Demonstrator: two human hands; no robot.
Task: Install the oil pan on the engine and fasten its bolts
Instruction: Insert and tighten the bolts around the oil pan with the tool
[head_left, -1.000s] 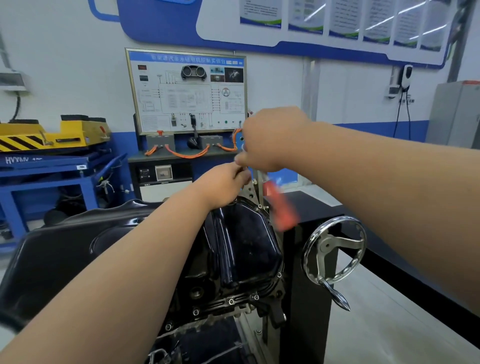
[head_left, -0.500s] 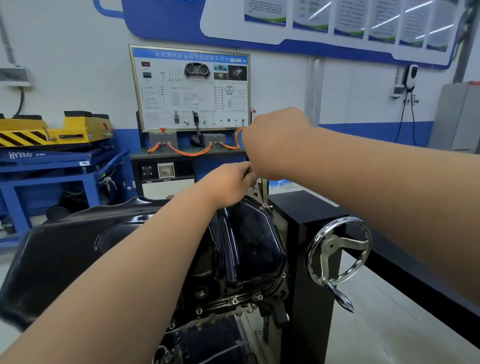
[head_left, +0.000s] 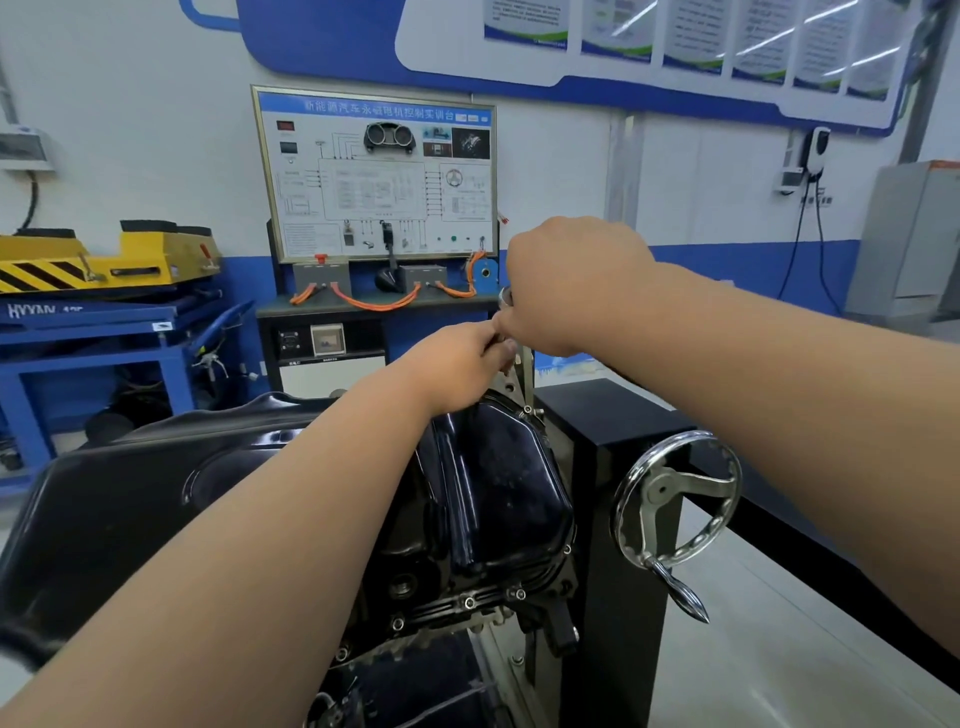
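Observation:
The glossy black oil pan sits on the engine, with bolts in its near flange. At the pan's far rim my left hand has its fingertips curled and pinches the lower end of a tool, where the bolt itself is hidden. Directly above it, my right hand grips that tool in a fist; only a small shiny metal end sticks out. The tool's handle is hidden behind the hand.
A black stand column with a chrome handwheel is right of the engine. A large black moulded cover lies on the left. Behind are a training board on a bench, and a yellow lift on a blue frame.
A blurred red handle swung below my right hand a second ago and is now out of sight. Both hands have stayed together at the far rim.

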